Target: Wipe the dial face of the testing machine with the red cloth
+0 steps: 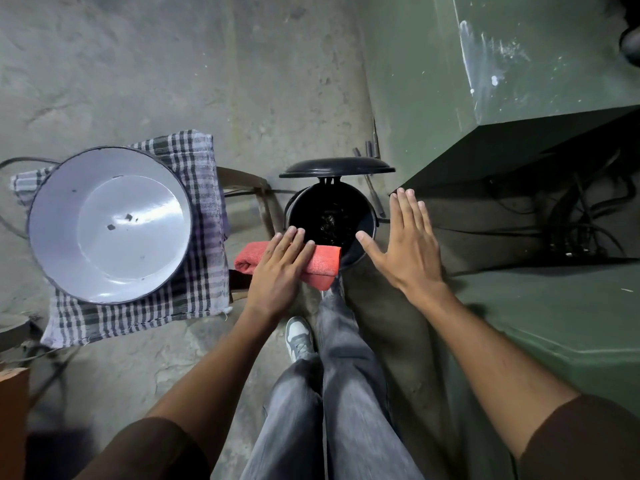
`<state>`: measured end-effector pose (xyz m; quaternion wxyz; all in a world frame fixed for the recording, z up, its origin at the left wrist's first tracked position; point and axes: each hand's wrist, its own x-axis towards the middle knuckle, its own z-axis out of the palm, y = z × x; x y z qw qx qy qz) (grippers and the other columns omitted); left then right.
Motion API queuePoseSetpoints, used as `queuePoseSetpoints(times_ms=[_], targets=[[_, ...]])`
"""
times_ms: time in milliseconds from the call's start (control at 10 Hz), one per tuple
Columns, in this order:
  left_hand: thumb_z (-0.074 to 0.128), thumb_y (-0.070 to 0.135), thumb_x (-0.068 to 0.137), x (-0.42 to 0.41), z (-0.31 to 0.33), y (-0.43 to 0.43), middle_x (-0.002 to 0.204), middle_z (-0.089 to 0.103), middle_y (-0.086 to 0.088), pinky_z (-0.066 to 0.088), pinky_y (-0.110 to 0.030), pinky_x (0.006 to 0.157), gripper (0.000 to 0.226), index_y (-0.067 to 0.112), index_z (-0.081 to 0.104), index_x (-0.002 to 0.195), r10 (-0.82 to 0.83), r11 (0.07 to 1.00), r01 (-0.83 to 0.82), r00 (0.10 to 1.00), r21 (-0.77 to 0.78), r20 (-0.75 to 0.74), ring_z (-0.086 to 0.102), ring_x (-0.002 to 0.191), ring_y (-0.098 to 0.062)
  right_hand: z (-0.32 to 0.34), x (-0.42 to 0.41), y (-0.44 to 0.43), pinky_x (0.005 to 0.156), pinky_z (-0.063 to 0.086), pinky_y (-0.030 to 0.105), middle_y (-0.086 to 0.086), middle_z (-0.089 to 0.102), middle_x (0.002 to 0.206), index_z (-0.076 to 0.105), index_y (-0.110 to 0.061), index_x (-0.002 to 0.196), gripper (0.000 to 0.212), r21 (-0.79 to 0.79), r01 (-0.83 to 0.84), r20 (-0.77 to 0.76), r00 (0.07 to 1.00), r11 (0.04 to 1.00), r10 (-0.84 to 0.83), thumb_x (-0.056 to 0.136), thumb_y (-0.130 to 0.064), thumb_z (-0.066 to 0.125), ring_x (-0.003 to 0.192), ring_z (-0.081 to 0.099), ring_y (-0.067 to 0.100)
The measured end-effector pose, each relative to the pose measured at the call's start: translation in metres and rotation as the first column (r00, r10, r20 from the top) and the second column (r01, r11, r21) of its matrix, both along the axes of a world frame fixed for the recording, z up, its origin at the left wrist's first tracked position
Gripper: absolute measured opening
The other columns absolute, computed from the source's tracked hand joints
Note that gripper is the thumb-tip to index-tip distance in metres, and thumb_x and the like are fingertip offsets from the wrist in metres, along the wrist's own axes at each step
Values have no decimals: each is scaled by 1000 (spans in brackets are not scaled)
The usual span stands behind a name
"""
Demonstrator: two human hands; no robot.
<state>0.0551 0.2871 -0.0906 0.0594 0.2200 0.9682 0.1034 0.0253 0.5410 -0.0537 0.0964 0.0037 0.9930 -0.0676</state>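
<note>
None of the wiping looks done yet, as far as I can judge: no dial face shows anywhere in view, only the sloped green-painted metal body of the testing machine beyond and to the right of my right hand. My left hand lies over the folded red cloth, fingers flat across it and holding it, the cloth sticking out on both sides of my palm. My right hand is empty, fingers spread wide, hovering just right of the cloth. Past both hands stands a round black bin with its lid flipped up; left of my left hand sits a white enamel basin on a checked towel. Carrying the cloth to the dial and wiping is all still ahead.
</note>
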Motion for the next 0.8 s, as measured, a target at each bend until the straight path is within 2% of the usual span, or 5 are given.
queuePoseSetpoints(times_ms=[200,400,500,600,800], targets=[[42,6,87,-22,-42,34,149,56,-24,42,-56,117,57,2,64,139,-105,994,105,994,1,31,52,141,-41,-42,2,10,133,6,43,18,19,174,21,1,164,96,12,0,19,1000,1000,0,102,-68,42,163,10,28],[30,9,89,-41,-75,54,159,44,-23,30,-50,126,64,1,52,149,-113,993,115,988,-16,103,40,150,-37,-73,9,15,133,5,42,18,18,174,21,1,164,97,6,2,59,998,1000,-3,101,-70,41,163,10,28],[33,5,92,-40,-80,55,165,34,-20,20,-45,130,65,1,42,156,-114,992,121,985,-46,132,30,156,-33,-77,12,15,133,3,40,18,18,174,21,1,164,98,4,-4,57,998,1000,3,101,-71,41,163,9,27],[52,-4,90,-36,-74,51,167,30,-18,13,-41,131,71,3,37,158,-86,993,96,986,-63,144,26,158,-29,-72,10,15,133,0,38,18,17,174,20,1,164,97,-22,3,69,998,1000,-2,101,-70,39,163,8,26],[61,6,83,-47,-49,43,165,34,-20,26,-48,129,75,0,43,155,9,1000,-8,997,-21,74,30,156,-32,-57,-2,9,133,4,41,18,17,174,20,1,165,97,-35,2,19,1000,999,-1,102,-69,44,163,8,27]])
